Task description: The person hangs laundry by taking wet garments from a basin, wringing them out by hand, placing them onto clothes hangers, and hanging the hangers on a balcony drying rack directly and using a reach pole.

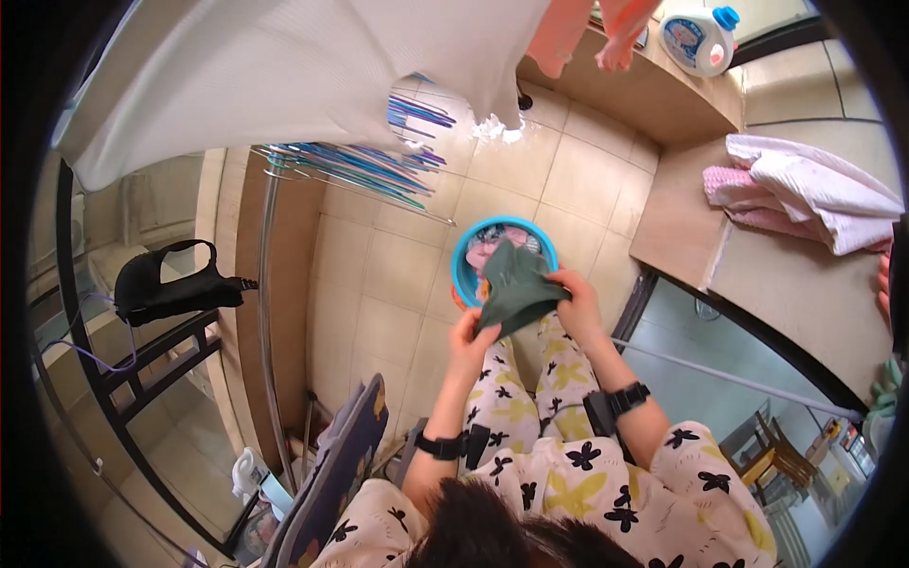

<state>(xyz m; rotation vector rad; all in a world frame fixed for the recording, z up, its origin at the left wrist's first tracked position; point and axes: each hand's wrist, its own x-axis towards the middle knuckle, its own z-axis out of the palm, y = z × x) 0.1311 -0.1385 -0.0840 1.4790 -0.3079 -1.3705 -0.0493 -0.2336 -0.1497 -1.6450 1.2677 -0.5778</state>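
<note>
A dark green cloth (519, 289) is stretched between my two hands, above the near part of a blue basin (459, 270). My left hand (472, 333) grips its lower left edge, fingers closed on it. On the other side, my right hand (574, 295) pinches the cloth's right edge. Pink and patterned clothes (500, 241) lie inside the basin, which stands on the tiled floor; the green cloth hides part of them.
Many hangers (369, 170) hang on a metal rack at the upper left, beside a large white garment (275, 76). A black bra (175, 284) hangs at the left. Pink-white cloth (805, 194) and a detergent bottle (696, 43) sit on ledges at the right.
</note>
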